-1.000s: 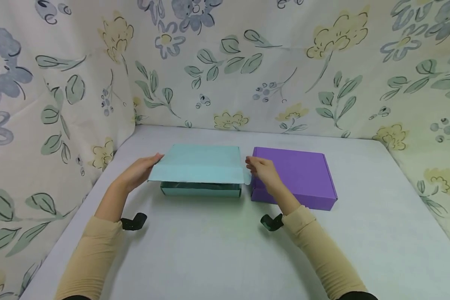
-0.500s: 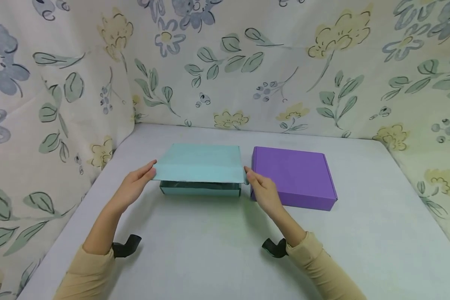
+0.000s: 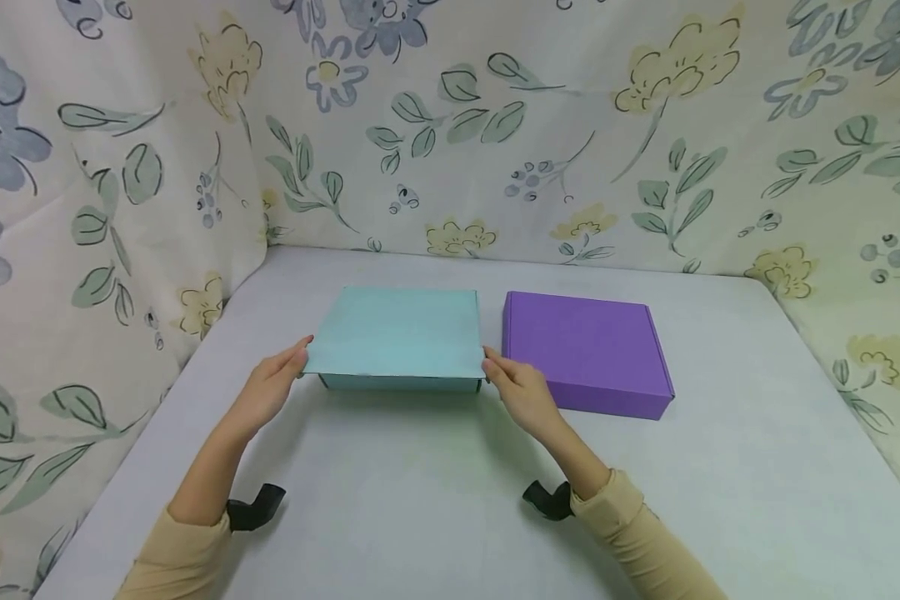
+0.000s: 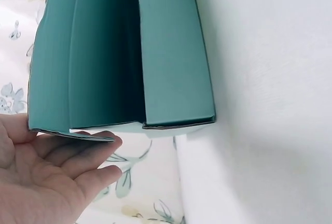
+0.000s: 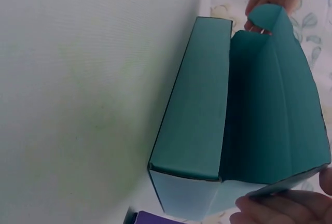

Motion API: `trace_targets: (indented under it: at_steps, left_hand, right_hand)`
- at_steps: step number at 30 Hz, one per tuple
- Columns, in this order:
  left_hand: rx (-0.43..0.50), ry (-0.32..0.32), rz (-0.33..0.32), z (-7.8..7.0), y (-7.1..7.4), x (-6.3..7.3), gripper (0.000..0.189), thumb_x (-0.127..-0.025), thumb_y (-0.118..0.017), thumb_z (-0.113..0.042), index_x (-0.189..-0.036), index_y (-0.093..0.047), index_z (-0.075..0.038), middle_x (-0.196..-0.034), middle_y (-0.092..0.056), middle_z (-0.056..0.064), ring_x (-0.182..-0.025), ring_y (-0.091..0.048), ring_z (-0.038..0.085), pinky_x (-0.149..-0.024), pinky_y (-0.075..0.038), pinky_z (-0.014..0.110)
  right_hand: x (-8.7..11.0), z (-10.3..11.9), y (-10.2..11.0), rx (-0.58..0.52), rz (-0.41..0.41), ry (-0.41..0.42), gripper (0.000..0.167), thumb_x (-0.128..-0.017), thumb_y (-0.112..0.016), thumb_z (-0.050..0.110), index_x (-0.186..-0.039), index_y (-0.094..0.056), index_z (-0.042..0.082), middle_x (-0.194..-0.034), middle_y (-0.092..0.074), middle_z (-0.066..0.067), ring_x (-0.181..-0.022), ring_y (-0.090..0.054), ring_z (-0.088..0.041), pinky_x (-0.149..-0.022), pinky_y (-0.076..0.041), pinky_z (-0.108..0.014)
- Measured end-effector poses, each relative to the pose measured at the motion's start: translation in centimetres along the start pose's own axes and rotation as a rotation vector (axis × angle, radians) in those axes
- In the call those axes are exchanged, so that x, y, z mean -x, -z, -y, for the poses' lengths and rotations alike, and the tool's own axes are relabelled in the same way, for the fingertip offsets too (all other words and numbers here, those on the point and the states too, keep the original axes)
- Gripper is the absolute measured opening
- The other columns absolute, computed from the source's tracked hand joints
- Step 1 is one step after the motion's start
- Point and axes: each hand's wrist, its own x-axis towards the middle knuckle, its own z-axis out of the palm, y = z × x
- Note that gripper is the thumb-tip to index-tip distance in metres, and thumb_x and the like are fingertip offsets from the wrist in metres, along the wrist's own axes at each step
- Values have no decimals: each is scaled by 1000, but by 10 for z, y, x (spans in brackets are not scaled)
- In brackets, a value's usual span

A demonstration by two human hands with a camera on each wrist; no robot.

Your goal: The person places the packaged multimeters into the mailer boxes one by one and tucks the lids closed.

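A teal cardboard box point(image 3: 402, 385) stands on the white table, its hinged lid point(image 3: 401, 329) tilted over it with a gap at the front. My left hand point(image 3: 267, 387) holds the lid's left front corner; in the left wrist view its thumb and fingers point(image 4: 98, 156) lie about the side flap there. At the right front corner, my right hand point(image 3: 523, 392) pinches the lid between thumb and fingers point(image 5: 280, 208). Both wrist views look in under the lid, where the box's inside is dark and its contents cannot be made out.
Just right of the teal box lies a closed purple box point(image 3: 588, 354), close to my right hand. White cloth covers the table point(image 3: 405, 500). A floral curtain point(image 3: 450, 150) hangs behind and along the sides. A black wrist mount point(image 3: 257, 507) sits below each hand.
The lid's front edge has come down, narrowing the front gap. My right hand has moved from beside the lid onto its right corner; the left hand has shifted toward the left front corner.
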Motion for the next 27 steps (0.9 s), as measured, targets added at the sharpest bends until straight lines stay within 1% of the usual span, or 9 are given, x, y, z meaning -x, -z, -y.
trace_targets:
  at_steps: [4,8,13,21,22,24,25,26,27]
  left_hand:
    - [-15,7,0,2,-3,2,60,-108,-28,-35,-148,-25,10,-153,-24,29,-142,-18,46,-112,-18,64]
    - [-39,17,-3,4,-5,4,59,-108,-27,-34,-148,-27,10,-152,-25,29,-141,-19,47,-111,-19,64]
    - [-54,39,0,5,-7,4,58,-108,-27,-33,-148,-28,10,-151,-26,30,-141,-19,47,-111,-20,64]
    - [-42,63,15,8,-12,6,57,-109,-27,-31,-148,-27,10,-151,-25,29,-141,-19,47,-111,-20,64]
    - [-41,65,15,8,-12,6,57,-109,-27,-31,-148,-27,10,-152,-25,29,-141,-19,47,-111,-20,63]
    - [-42,71,14,9,-13,7,57,-109,-27,-32,-148,-26,10,-152,-25,29,-141,-19,47,-111,-20,63]
    - [-43,73,13,9,-14,7,57,-109,-27,-32,-148,-26,10,-152,-25,29,-141,-20,47,-111,-20,63]
    - [-46,74,11,9,-14,8,57,-108,-27,-31,-148,-26,10,-152,-25,29,-141,-20,47,-111,-20,63]
    - [-47,76,9,9,-15,9,57,-108,-27,-31,-148,-26,10,-152,-25,29,-141,-20,47,-111,-20,63]
  right_hand:
    - [2,-2,-1,15,27,-15,45,-104,-46,28,-139,-50,-2,-53,-30,3,-52,-25,-13,-50,-28,-29]
    - [4,-4,-2,35,45,-21,46,-105,-45,28,-140,-49,-1,-49,-25,5,-46,-18,-10,-46,-26,-26]
    - [6,-5,-5,36,31,-23,46,-105,-45,27,-139,-50,-2,-49,-24,6,-44,-17,-8,-44,-22,-24]
    - [11,-8,-10,22,13,-16,43,-104,-45,23,-138,-50,-3,-51,-28,5,-44,-18,-7,-42,-19,-22]
    - [11,-9,-11,23,8,-12,43,-104,-46,23,-138,-50,-4,-51,-30,3,-45,-20,-8,-42,-19,-22]
    - [12,-9,-12,40,-11,-1,43,-104,-47,23,-137,-51,-3,-59,-51,-4,-51,-32,-10,-46,-27,-23]
    - [13,-10,-13,47,-19,0,42,-104,-47,23,-137,-52,-3,-68,-61,-9,-55,-39,-13,-49,-32,-24]
    - [14,-10,-13,51,-23,-4,42,-104,-48,23,-138,-52,-2,-75,-63,-15,-58,-43,-18,-52,-35,-27]
    - [14,-11,-14,60,-31,-4,42,-104,-48,24,-138,-52,-1,-91,-68,-19,-68,-53,-22,-58,-43,-30]
